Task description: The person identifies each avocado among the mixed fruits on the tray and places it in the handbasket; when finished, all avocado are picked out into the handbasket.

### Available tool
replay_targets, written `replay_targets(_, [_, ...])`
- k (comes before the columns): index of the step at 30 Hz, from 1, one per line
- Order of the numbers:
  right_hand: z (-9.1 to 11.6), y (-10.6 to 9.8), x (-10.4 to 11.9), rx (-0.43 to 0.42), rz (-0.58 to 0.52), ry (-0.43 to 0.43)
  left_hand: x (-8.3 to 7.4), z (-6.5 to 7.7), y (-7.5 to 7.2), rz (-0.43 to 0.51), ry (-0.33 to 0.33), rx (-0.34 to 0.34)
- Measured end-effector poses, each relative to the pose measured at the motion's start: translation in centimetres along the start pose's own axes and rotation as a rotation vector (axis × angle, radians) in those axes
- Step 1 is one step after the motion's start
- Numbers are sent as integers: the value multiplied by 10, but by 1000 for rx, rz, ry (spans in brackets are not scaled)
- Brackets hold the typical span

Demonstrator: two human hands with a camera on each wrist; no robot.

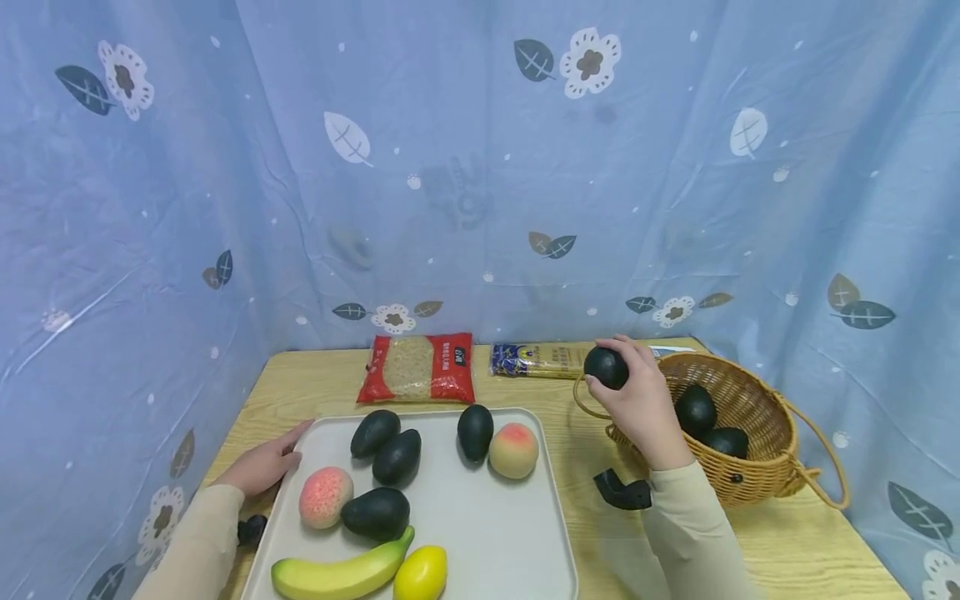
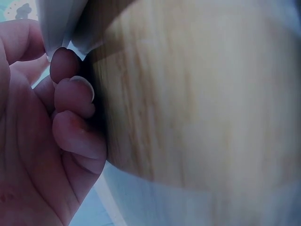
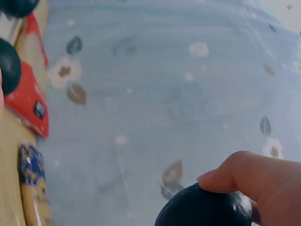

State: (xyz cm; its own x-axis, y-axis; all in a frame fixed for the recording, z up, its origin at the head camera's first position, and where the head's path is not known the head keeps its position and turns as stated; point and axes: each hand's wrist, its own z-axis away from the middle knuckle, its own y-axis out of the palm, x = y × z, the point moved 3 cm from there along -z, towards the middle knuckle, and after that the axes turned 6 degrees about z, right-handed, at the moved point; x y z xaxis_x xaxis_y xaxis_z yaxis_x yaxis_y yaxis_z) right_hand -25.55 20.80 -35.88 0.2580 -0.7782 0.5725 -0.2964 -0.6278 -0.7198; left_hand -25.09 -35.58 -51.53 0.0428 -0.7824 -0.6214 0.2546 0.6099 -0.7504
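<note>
A lemon (image 1: 422, 573) sits on the tray (image 1: 491, 533) left fingers (image 2: 73, 96) grip; right fingers (image 1: 632, 353) clasp an avocado (image 1: 604, 367), likely mid-transfer, next needing gentle release.

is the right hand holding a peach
No, the right hand holds an avocado, and both peaches lie on the tray.

1. The tray (image 1: 510, 533) is offering free room at its near right.
2. At its left, a banana (image 1: 337, 575), a lemon (image 1: 422, 573), a peach (image 1: 326, 497) and three avocados (image 1: 396, 458) are blocking the way.
3. Between the tray and the basket (image 1: 765, 487), a narrow strip of surface (image 1: 573, 467) is lying open.
4. The right hand (image 1: 637, 400) is obstructing the basket's left side.
5. Behind, the curtain (image 1: 480, 208) is closing the passage.
</note>
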Motion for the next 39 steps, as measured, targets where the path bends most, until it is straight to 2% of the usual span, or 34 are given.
replay_targets(5, [1,-20,-19,-38,29,55,2,3,-1,1,7,-4])
replay_targets(12, [4,-42,-55,-78,69,162,4,-1,-1,-7,1,-3])
replay_targets(19, [12,-49,-92,-79,99,287,0,-2,-1,-6,-9,6])
replay_targets(24, [16,-49,-113,-78,123,330,-3,-1,0,-12,-25,14])
replay_targets(39, [15,-51,-118,-90,167,372,0,-2,1,-3,-31,3])
